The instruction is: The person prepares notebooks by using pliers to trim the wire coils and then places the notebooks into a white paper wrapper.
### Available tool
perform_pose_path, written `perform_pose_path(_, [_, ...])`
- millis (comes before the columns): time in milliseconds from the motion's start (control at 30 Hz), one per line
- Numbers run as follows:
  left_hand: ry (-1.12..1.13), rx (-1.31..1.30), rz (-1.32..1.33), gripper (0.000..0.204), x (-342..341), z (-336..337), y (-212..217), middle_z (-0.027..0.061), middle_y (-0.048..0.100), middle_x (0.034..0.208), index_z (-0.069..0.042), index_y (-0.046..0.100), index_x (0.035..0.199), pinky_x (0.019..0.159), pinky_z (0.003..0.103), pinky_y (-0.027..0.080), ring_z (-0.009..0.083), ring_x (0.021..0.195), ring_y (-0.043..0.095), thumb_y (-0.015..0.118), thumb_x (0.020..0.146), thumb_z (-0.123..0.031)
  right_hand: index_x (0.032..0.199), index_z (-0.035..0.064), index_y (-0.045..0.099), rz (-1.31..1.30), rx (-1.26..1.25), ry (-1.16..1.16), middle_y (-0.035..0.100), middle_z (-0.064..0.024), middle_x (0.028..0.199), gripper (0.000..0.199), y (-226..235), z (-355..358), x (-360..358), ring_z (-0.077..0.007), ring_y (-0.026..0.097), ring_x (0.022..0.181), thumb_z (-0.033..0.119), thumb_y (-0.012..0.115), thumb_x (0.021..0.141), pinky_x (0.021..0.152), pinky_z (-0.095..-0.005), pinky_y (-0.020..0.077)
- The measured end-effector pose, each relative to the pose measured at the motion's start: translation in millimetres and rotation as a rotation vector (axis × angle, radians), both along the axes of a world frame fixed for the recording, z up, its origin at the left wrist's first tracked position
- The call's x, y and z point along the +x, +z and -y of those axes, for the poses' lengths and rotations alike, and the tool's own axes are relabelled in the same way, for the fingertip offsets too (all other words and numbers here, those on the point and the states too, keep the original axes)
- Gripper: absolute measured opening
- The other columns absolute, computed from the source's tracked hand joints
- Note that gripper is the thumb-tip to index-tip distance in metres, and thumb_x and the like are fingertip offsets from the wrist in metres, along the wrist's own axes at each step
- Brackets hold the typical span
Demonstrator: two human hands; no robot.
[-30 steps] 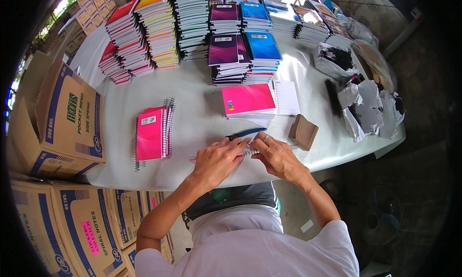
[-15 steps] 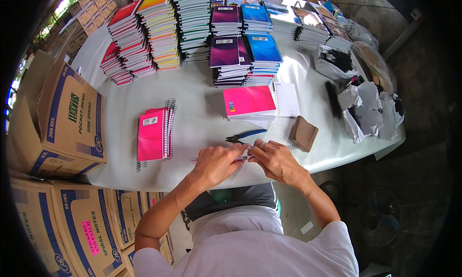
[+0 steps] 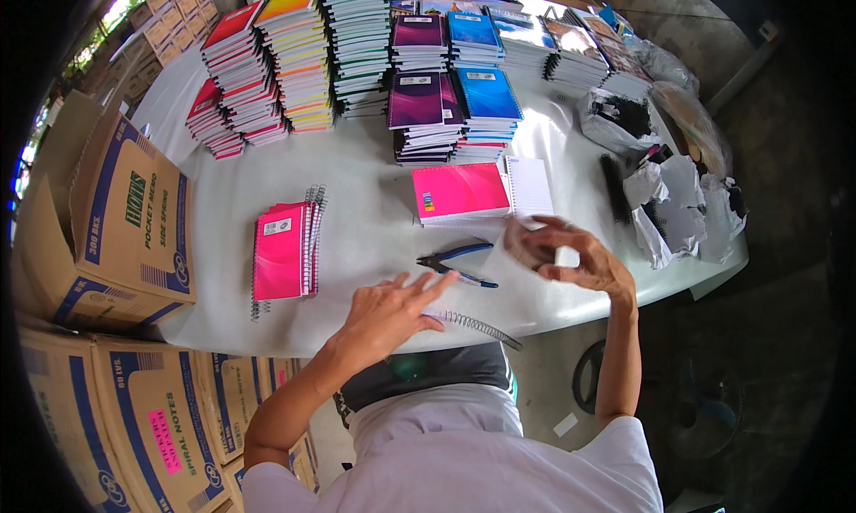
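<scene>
My left hand [image 3: 383,312] is at the near table edge, fingers stretched out and spread. A dark wire spiral coil [image 3: 481,325] sticks out beside its thumb and curves to the right past the edge. What lies under the palm is hidden. My right hand [image 3: 584,259] is raised to the right, closed around a brown block [image 3: 526,245] blurred by motion. Pliers with blue handles [image 3: 455,254] lie open just beyond my left fingertips. Farther off, a stack of pink-covered pads [image 3: 460,192] sits beside lined paper sheets [image 3: 532,185].
Pink spiral notebooks [image 3: 283,252] are piled on the left, next to a cardboard box [image 3: 134,205]. Colourful notebook stacks [image 3: 357,53] line the back. At the right are white bags of black coils [image 3: 664,205]. More cartons [image 3: 160,415] stand below the table's left edge.
My right hand has left the coil, moved right and up, and taken hold of the brown block. My left hand has spread its fingers. More of the coil and the pliers now shows.
</scene>
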State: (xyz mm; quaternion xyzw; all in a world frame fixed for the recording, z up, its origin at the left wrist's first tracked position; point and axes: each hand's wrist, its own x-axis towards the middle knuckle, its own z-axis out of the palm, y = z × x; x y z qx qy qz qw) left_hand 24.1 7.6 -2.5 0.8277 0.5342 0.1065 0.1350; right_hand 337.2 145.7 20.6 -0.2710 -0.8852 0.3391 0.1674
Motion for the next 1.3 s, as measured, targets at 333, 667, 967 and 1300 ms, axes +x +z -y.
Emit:
perform_pose_path(333, [0.144,0.141,0.054,0.085,-17.1,2.1,-12.0,0.0221,0.067,0.115,-0.026,0.037,0.15,0.077,0.046,0.057,0.038,0.108,0.065,0.073,0.076,-0.051,0.117,-0.0034,0.068,-0.077,-0.598,0.306,0.062,-0.0239,0.126,0.045,-19.6,14.7,-75.7,-0.0386,0.056,0.121,0.032,0.067,0.09,0.106,-0.0451,0.0394])
perform_pose_path(667, [0.227,0.085,0.013,0.088,-19.7,9.4,-8.8,0.0081,0.062,0.131,-0.026,0.04,0.148,0.08,0.043,0.057,0.0362,0.119,0.059,0.078,0.071,-0.046,0.119,-0.001,0.068,-0.157,-0.661,0.312,0.064,-0.0199,0.123,0.046,-15.1,22.6,-87.9,-0.0306,0.059,0.116,0.034,0.068,0.09,0.099,-0.0386,0.044])
perform_pose_path(967, [0.291,0.172,0.361,0.106,-27.4,3.6,-11.2,0.0115,0.048,0.147,-0.02,0.034,0.151,0.091,0.041,0.056,0.034,0.133,0.047,0.089,0.061,-0.028,0.115,-0.0017,0.07,-0.192,-0.624,0.266,0.067,-0.0194,0.119,0.044,-19.2,24.7,-102.4,-0.03,0.059,0.116,0.034,0.068,0.09,0.102,-0.039,0.0432])
perform_pose_path(1300, [0.497,0.031,0.874,0.125,-29.4,5.7,-51.8,0.013,0.058,0.138,-0.017,0.014,0.156,0.088,0.036,0.053,0.0265,0.118,0.061,0.092,0.059,-0.023,0.114,-0.002,0.07,-0.267,-0.77,0.272,0.066,-0.0176,0.121,0.041,-22.4,11.3,-106.0,-0.0283,0.059,0.117,0.032,0.069,0.09,0.101,-0.0381,0.0438])
